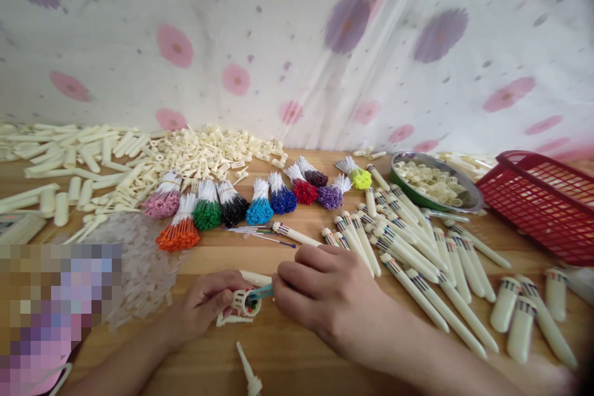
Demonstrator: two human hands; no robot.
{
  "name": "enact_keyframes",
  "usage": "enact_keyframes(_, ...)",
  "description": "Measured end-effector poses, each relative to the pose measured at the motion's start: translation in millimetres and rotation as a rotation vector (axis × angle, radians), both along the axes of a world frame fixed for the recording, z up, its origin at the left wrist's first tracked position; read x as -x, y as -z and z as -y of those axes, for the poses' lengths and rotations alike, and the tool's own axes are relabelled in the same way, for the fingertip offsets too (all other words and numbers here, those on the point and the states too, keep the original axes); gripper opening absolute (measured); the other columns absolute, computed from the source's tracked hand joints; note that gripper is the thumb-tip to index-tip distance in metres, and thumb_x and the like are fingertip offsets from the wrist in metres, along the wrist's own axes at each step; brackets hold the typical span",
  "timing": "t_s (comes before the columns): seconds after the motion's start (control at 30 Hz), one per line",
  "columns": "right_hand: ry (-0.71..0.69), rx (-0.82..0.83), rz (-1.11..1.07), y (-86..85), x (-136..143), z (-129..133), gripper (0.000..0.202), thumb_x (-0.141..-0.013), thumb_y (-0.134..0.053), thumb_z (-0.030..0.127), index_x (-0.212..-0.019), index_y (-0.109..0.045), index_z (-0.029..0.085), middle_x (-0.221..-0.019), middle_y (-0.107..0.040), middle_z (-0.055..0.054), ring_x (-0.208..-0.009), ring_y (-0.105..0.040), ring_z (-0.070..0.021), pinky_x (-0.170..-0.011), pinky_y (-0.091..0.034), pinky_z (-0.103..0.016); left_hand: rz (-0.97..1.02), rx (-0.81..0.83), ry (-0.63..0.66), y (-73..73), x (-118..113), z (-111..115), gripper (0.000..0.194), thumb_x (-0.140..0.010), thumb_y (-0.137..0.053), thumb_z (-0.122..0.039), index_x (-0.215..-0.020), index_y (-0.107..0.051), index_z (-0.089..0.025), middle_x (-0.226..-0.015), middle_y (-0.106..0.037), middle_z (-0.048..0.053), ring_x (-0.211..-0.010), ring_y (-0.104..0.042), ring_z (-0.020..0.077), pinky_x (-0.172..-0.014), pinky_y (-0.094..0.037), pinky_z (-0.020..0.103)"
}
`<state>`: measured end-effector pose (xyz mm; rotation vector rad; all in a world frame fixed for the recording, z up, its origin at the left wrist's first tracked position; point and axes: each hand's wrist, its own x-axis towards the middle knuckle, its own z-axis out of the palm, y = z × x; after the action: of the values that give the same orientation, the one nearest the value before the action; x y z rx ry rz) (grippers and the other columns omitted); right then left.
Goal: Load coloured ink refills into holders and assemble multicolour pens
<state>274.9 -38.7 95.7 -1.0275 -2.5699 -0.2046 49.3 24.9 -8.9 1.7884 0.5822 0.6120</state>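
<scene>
Near the front middle of the table, my left hand (206, 304) pinches a cream slotted cylinder (241, 302) whose open end faces right, with small coloured bits inside. My right hand (320, 291) grips a thin blue tool (261, 292), its tip at the mouth of that cylinder. A cream tube (255, 278) lies just behind, and a cream pointed piece (249, 371) rests in front. Beyond the hands are loose coloured refills (273, 236) and a cream multicolour pen (297, 234).
Behind stand refill bundles, such as orange (179, 232) and green (207, 213). Cream parts (208, 148) and clear pieces (139, 272) lie left. Many pens (408, 247), a metal bowl (473, 195) and a red basket (547, 210) are right. A floral curtain (278, 31) hangs behind.
</scene>
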Motion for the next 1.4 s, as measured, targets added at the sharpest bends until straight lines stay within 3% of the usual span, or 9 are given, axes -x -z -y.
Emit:
enact_keyframes(0.17, -0.019, 0.009, -0.002, -0.7, 1.4, -0.5, 0.011, -0.087, -0.050, 0.017, -0.077, -0.056, 0.016, -0.066, -0.054, 0.000, -0.061, -0.039, -0.0144, -0.052, -0.026, -0.029, -0.030, 0.024, 0.032, -2.8, 0.2, 0.1, 0.053, -0.084, -0.038, -0.057, -0.089, -0.070, -0.015, -0.063, -0.059, 0.004, -0.055, -0.051, 0.0142, -0.052, -0.040, 0.023)
enact_keyframes(0.37, -0.024, 0.071, -0.018, -0.1, 2.1, 1.7, 0.016, -0.087, -0.047, 0.014, -0.072, -0.052, 0.016, -0.066, -0.054, 0.000, -0.058, -0.037, -0.0136, -0.052, -0.026, -0.028, 0.100, 0.015, 0.018, -4.1, -3.1, -1.1, 0.041, -0.083, -0.048, -0.050, -0.087, -0.071, -0.017, -0.071, -0.062, 0.007, -0.064, -0.056, 0.0165, -0.058, -0.043, 0.024)
enact_keyframes(0.53, 0.037, 0.110, -0.069, 5.7, 2.2, 5.2, 0.020, -0.085, -0.042, 0.008, -0.069, -0.048, 0.017, -0.066, -0.054, 0.000, -0.060, -0.039, -0.0126, -0.053, -0.027, -0.027, 0.176, 0.025, -0.039, -2.6, -3.8, -2.8, 0.032, -0.080, -0.057, -0.043, -0.091, -0.073, -0.018, -0.078, -0.062, 0.009, -0.071, -0.060, 0.0185, -0.061, -0.047, 0.026)
enact_keyframes(0.77, 0.128, 0.153, -0.147, 16.4, 6.2, 7.7, 0.020, -0.082, -0.041, 0.006, -0.067, -0.048, 0.016, -0.062, -0.053, 0.001, -0.057, -0.040, -0.0118, -0.051, -0.027, -0.026, 0.218, -0.114, -0.099, 3.8, -2.6, -4.5, 0.023, -0.080, -0.060, -0.034, -0.098, -0.071, -0.025, -0.084, -0.064, 0.007, -0.074, -0.061, 0.0176, -0.064, -0.048, 0.026)
enact_keyframes(1.07, 0.058, 0.071, -0.114, 8.0, -2.9, 7.8, 0.026, -0.091, -0.036, 0.013, -0.075, -0.056, 0.016, -0.070, -0.059, -0.003, -0.062, -0.046, -0.0136, -0.056, -0.035, -0.026, 0.190, -0.119, -0.198, 4.6, -2.8, -3.6, 0.023, -0.078, -0.062, -0.037, -0.094, -0.072, -0.023, -0.082, -0.065, 0.007, -0.074, -0.062, 0.0181, -0.065, -0.051, 0.027)
enact_keyframes(1.13, 0.139, 0.072, -0.164, 11.1, -9.8, 6.5, 0.022, -0.091, -0.039, 0.015, -0.077, -0.056, 0.016, -0.071, -0.060, -0.003, -0.064, -0.050, -0.0140, -0.058, -0.038, -0.025, 0.201, -0.091, -0.239, 4.8, -2.7, -3.9, 0.022, -0.078, -0.062, -0.037, -0.092, -0.073, -0.023, -0.082, -0.066, 0.006, -0.075, -0.063, 0.0183, -0.065, -0.051, 0.026)
enact_keyframes(1.23, 0.395, 0.122, -0.167, 29.3, -21.1, 2.4, 0.014, -0.088, -0.049, 0.022, -0.077, -0.055, 0.017, -0.069, -0.060, -0.002, -0.064, -0.055, -0.0146, -0.055, -0.038, -0.024, 0.192, -0.059, -0.306, 5.3, -2.2, -3.9, 0.022, -0.078, -0.061, -0.038, -0.090, -0.073, -0.023, -0.084, -0.068, 0.006, -0.077, -0.064, 0.0186, -0.065, -0.051, 0.025)
enact_keyframes(1.33, 0.681, 0.229, 0.026, 58.1, -28.6, -3.1, 0.012, -0.083, -0.058, 0.025, -0.074, -0.053, 0.018, -0.070, -0.061, -0.003, -0.062, -0.058, -0.0167, -0.050, -0.036, -0.024, 0.163, -0.046, -0.345, 6.6, -2.2, -3.4, 0.025, -0.078, -0.060, -0.041, -0.089, -0.072, -0.022, -0.080, -0.069, 0.006, -0.069, -0.063, 0.0170, -0.060, -0.051, 0.025)
enact_keyframes(1.4, 0.773, 0.295, 0.151, 74.1, -31.4, -6.3, 0.012, -0.081, -0.060, 0.025, -0.074, -0.053, 0.019, -0.073, -0.063, -0.004, -0.068, -0.060, -0.0189, -0.051, -0.037, -0.025, 0.153, -0.028, -0.362, 7.3, -2.9, -2.9, 0.026, -0.079, -0.058, -0.041, -0.088, -0.072, -0.021, -0.072, -0.067, 0.004, -0.062, -0.061, 0.0158, -0.057, -0.051, 0.024)
